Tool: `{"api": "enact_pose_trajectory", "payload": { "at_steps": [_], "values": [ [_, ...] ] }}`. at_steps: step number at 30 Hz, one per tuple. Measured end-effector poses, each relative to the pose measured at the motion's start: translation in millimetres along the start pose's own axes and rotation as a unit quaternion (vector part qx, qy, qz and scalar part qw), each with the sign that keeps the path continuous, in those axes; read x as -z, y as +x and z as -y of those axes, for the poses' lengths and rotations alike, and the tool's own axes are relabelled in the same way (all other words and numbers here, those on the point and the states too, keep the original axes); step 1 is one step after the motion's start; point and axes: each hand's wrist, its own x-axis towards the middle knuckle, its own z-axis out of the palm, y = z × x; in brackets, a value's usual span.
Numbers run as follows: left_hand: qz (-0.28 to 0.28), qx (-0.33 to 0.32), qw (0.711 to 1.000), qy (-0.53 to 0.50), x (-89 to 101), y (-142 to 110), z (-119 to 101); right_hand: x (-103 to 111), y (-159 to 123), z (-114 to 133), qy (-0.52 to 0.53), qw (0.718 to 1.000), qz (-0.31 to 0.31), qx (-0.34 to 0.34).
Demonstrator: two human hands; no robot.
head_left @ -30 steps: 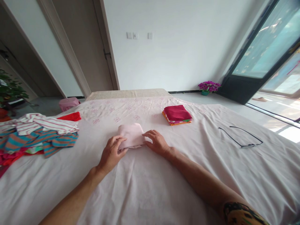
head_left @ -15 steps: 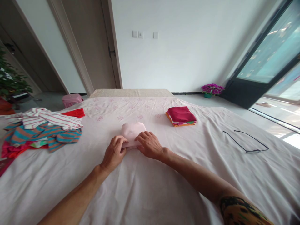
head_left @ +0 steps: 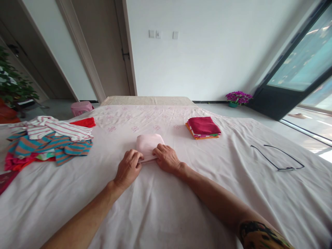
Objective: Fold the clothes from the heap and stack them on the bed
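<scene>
- Located on the sheet (head_left: 160, 211), between both hands: cloth (head_left: 148, 141), pale pink, folded into a small pad with rounded far corners.
- Left hand (head_left: 129, 168): fingers curled, pinching the near-left corner of the cloth against the thumb.
- Right hand (head_left: 168, 158): fingers bent over the near-right corner, in contact; pinch or mere press, cannot tell from this angle.
- Judged very light and soft, with little stiffness beyond that lent by the folds; not fragile, no breakage risk.
- Surface apparently smooth; moderate risk of layers sliding over one another or springing open under a one-sided pull.
- More than one layer visible along the near edge; exact count not determinable.
- Best hold: both near corners, thumbs below, fingers above, all layers taken together; light, even pressure.
- To avoid: gripping the top layer alone, or catching up the similarly coloured sheet.
- Also noted: neat stack (head_left: 204, 126) to the far right, loose heap (head_left: 61, 140) well to the left, both apart from the cloth.
</scene>
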Motion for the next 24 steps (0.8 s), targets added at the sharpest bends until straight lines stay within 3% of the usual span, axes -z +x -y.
{"api": "enact_pose_trajectory", "payload": {
  "at_steps": [8,14,18,21,24],
  "values": [
    [0.010,-0.007,0.998,0.056,1.0,5,-5,-2,0,1,0.021,1.000,-0.003,0.007],
    [0.045,0.004,0.999,0.016,10.8,4,-3,8,-5,-5,0.083,0.996,0.018,0.010],
    [0.032,0.050,0.997,-0.039,22.1,14,1,20,-4,-13,0.150,0.986,-0.033,-0.058],
    [-0.012,0.050,0.997,-0.050,15.3,33,-1,26,8,-12,0.146,0.980,-0.087,-0.100],
    [-0.019,0.020,0.999,-0.029,-6.0,52,-4,21,24,-4,0.103,0.989,-0.080,-0.064]
  ]
}}
